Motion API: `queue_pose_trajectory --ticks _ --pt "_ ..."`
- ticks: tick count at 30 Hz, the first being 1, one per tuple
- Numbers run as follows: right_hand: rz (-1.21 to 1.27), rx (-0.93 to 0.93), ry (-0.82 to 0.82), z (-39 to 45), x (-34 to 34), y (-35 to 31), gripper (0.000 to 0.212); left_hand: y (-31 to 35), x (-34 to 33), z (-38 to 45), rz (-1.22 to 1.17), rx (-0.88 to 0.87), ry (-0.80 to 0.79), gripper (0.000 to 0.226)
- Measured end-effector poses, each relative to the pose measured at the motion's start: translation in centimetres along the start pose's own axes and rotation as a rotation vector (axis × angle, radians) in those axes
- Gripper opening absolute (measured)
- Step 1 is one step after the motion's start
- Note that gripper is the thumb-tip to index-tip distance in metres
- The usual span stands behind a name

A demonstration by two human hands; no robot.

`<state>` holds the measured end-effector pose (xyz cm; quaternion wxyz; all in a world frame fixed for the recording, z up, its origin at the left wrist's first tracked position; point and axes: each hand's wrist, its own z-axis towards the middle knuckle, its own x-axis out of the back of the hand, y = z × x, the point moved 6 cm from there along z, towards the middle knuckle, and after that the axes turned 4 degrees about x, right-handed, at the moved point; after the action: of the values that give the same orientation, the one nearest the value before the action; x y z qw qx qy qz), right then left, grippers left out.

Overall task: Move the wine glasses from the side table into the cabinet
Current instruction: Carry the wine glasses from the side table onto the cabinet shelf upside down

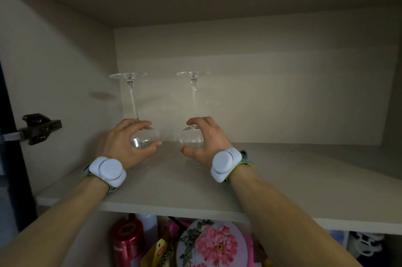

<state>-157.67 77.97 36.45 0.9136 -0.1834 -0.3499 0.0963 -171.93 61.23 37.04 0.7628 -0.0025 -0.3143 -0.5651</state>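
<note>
Two clear wine glasses stand upside down, feet up, on the pale cabinet shelf [282, 179]. My left hand [124, 142] grips the bowl of the left wine glass [132, 97], fingers curled round it. My right hand [206, 138] grips the bowl of the right wine glass [193, 97] the same way. The two bowls sit close together near the shelf's left half. Whether the rims rest fully on the shelf I cannot tell. Both wrists carry white round devices.
The cabinet's left wall [54, 70] holds a dark hinge [39, 128]. The back wall lies right behind the glasses. Below the shelf sit a red bottle [126, 242], a floral round tin [208, 245] and other items.
</note>
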Motion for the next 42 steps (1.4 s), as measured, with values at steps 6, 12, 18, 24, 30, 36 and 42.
queue_pose_trajectory --ticks 6,12,18,24,30,36,42 --pt "0.000 0.009 -0.013 0.0 -0.5 -0.1 0.066 0.3 0.0 -0.1 0.000 -0.053 -0.015 0.068" --pt "-0.011 0.018 -0.042 0.0 -0.9 -0.4 0.068 0.0 0.0 -0.3 0.049 -0.037 -0.074 0.071" --pt "-0.098 -0.002 0.038 -0.1 -0.7 -0.9 0.084 0.1 -0.1 -0.5 -0.042 -0.016 -0.077 0.085" --pt "-0.271 0.082 0.134 -0.9 0.5 -2.7 0.077 0.2 1.6 -1.1 -0.123 0.003 -0.070 0.091" --pt "-0.530 0.226 0.146 -0.4 -0.4 -5.2 0.068 -2.0 2.5 -1.3 -0.378 0.225 -0.126 0.078" --pt "-0.686 0.219 -0.140 0.9 -2.9 -8.0 0.073 -4.0 1.7 -1.6 -0.679 0.558 -0.354 0.053" --pt "-0.826 0.168 -0.335 1.9 -5.6 -8.8 0.079 -4.0 1.1 -1.9 -0.738 0.625 -0.436 0.056"
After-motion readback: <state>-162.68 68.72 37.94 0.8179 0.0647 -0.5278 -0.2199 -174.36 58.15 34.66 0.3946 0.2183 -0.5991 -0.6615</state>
